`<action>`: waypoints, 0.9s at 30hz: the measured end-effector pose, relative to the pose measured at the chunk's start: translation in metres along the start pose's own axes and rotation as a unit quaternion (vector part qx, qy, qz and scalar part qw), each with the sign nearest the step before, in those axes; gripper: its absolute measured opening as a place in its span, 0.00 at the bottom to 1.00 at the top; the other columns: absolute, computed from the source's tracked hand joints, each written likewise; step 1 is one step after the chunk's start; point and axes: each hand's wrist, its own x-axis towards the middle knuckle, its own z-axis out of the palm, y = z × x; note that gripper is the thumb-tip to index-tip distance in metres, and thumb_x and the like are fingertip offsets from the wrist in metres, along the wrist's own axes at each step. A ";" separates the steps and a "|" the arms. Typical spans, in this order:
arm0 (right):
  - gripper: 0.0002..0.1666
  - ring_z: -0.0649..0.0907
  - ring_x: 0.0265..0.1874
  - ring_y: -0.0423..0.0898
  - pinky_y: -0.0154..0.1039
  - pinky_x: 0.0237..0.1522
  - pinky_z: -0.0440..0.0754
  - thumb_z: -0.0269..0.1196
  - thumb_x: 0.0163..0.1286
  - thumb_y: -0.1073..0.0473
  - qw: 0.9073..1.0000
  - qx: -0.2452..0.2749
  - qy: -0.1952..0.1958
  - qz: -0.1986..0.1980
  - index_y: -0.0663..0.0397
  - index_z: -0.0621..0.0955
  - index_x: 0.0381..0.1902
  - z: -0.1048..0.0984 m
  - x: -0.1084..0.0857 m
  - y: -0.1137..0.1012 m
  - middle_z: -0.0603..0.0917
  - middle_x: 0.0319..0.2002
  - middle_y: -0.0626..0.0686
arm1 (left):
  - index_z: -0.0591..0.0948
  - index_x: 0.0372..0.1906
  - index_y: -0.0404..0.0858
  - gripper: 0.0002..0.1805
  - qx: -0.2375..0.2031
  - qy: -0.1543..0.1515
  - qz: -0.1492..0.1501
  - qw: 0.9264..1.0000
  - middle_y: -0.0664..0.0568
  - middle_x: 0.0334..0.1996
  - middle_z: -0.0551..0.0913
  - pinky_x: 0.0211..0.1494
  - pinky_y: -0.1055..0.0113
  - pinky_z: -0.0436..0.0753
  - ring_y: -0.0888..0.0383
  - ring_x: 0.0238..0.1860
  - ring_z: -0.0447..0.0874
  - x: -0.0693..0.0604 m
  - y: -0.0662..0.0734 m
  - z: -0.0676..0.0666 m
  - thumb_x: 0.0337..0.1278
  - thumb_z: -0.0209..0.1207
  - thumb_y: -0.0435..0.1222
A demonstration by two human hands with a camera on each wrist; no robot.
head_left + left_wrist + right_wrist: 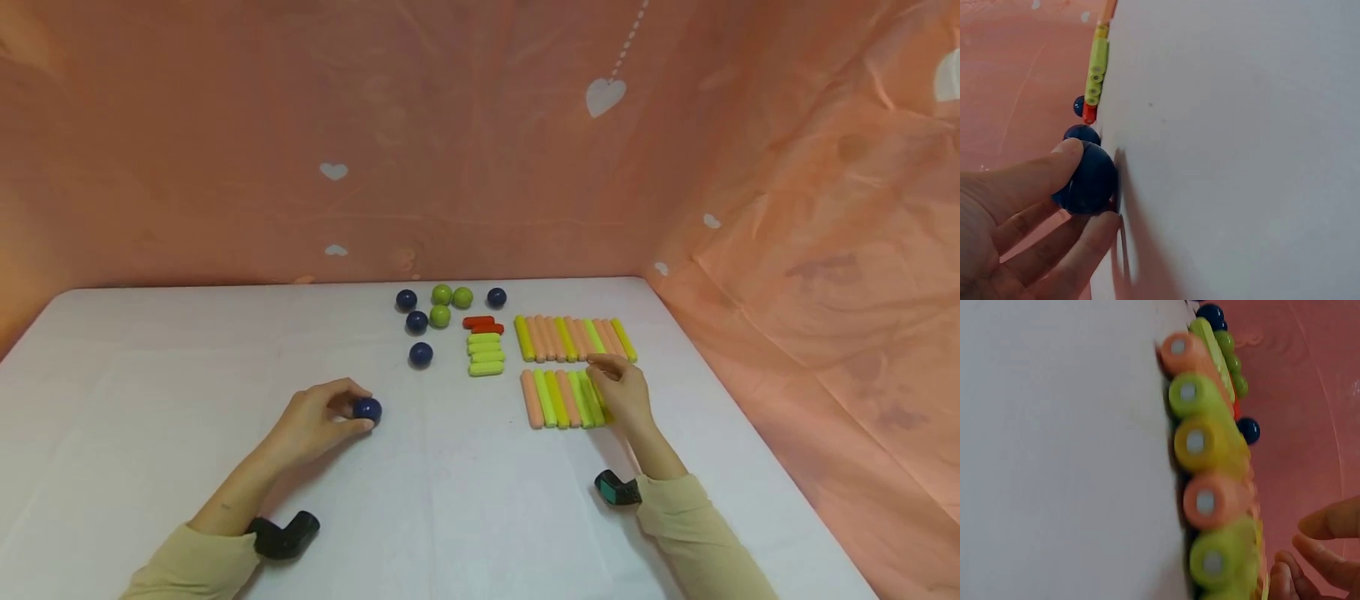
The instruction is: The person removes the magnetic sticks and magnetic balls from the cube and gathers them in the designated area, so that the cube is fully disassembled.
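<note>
My left hand (309, 423) pinches a glossy dark blue ball (368, 409) between thumb and fingers, low over the white table. The left wrist view shows this same ball close up, with another dark blue ball (1082, 132) partly behind it. My right hand (622, 392) hovers over the right end of the front row of coloured rods (553, 398), covering part of it. Its fingers are loosely bent, and nothing shows between them in the right wrist view. The rods are peach, yellow and green, with pale cores at their ends (1205, 502).
Behind lies a longer row of rods (570, 338). Left of the rows are a stack of short green rods (486, 357) and red rods (478, 322). Green balls (440, 316) and blue balls (421, 355) sit toward the back edge. An orange cloth (480, 150) hangs behind the table.
</note>
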 end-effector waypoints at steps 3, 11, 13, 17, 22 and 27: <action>0.19 0.79 0.49 0.54 0.24 0.37 0.76 0.55 0.72 0.60 0.999 0.038 -0.020 -0.012 0.64 0.77 0.57 0.012 0.001 -0.008 0.79 0.53 0.64 | 0.82 0.46 0.36 0.17 0.000 -0.002 -0.009 1.000 0.50 0.33 0.84 0.41 0.60 0.77 0.54 0.37 0.81 0.000 0.002 0.001 0.50 0.68 0.36; 0.18 0.79 0.41 0.44 0.25 0.37 0.78 0.58 0.71 0.59 0.992 0.105 -0.067 -0.024 0.64 0.79 0.54 0.040 0.003 -0.026 0.80 0.52 0.62 | 0.82 0.48 0.37 0.18 0.001 0.001 -0.035 0.999 0.49 0.34 0.84 0.43 0.58 0.77 0.54 0.39 0.80 0.000 0.003 0.005 0.51 0.68 0.38; 0.17 0.79 0.40 0.43 0.25 0.37 0.78 0.58 0.71 0.60 0.991 0.107 -0.074 -0.030 0.64 0.79 0.53 0.045 0.003 -0.029 0.81 0.51 0.61 | 0.83 0.47 0.37 0.18 0.002 0.003 -0.037 0.999 0.49 0.34 0.84 0.43 0.58 0.78 0.54 0.39 0.80 0.001 0.003 0.005 0.51 0.68 0.38; 0.16 0.80 0.37 0.42 0.25 0.36 0.79 0.59 0.70 0.61 0.989 0.117 -0.083 -0.037 0.64 0.80 0.52 0.053 0.001 -0.034 0.81 0.48 0.60 | 0.82 0.48 0.37 0.18 -0.002 0.002 -0.040 0.999 0.49 0.34 0.84 0.44 0.57 0.78 0.54 0.39 0.81 0.001 0.002 0.006 0.51 0.68 0.38; 0.15 0.80 0.35 0.44 0.28 0.36 0.79 0.59 0.69 0.62 0.987 0.121 -0.095 -0.045 0.64 0.81 0.50 0.062 0.000 -0.038 0.82 0.44 0.59 | 0.82 0.48 0.37 0.18 -0.007 0.003 -0.041 0.999 0.48 0.35 0.84 0.45 0.57 0.79 0.54 0.39 0.81 0.000 0.003 0.005 0.51 0.68 0.38; 0.14 0.80 0.33 0.48 0.31 0.35 0.79 0.60 0.69 0.62 0.985 0.121 -0.109 -0.054 0.64 0.81 0.49 0.071 -0.003 -0.041 0.83 0.42 0.61 | 0.82 0.48 0.37 0.18 -0.009 0.002 -0.039 0.999 0.48 0.35 0.84 0.44 0.58 0.79 0.54 0.39 0.81 0.000 0.004 0.004 0.52 0.68 0.38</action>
